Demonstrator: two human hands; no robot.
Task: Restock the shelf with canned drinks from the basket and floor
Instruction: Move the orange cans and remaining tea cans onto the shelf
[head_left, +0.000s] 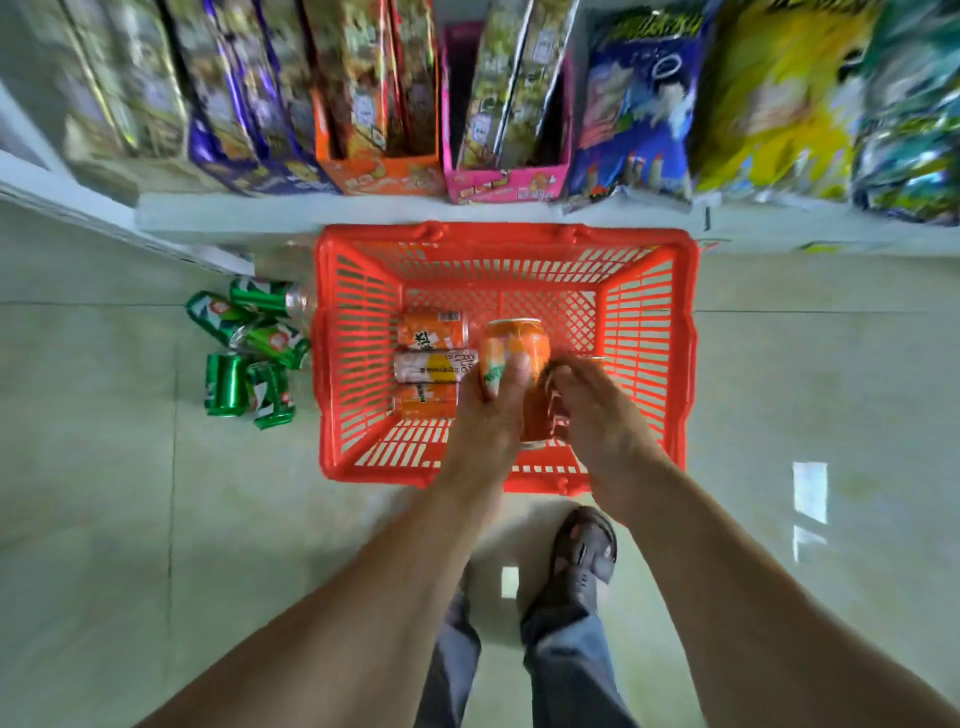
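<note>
Pale glossy tiled floor (104, 519) w/ window glare; a white shelf edge (363, 213) runs across the top. On the shelf: blurred snack packs in an orange card display box (384, 174) and a pink card display box (509, 182), plus blue and yellow crisp bags (727, 104).

Red plastic lattice shopping basket (343, 364) sits on the floor right against the shelf base. Inside, 3 orange drink cans (431, 364) lie on their sides, stacked along the left.

Left hand (488, 415) grips an upright orange drink can (514, 343), thumb across its front, over the basket. Right hand (592, 410) curls round a second orange can (537, 410), mostly hidden.

Green-and-white drink cans (249, 353) lie loose on the floor just left of the basket. A dark sandal (582, 551) and grey trouser legs show below.
</note>
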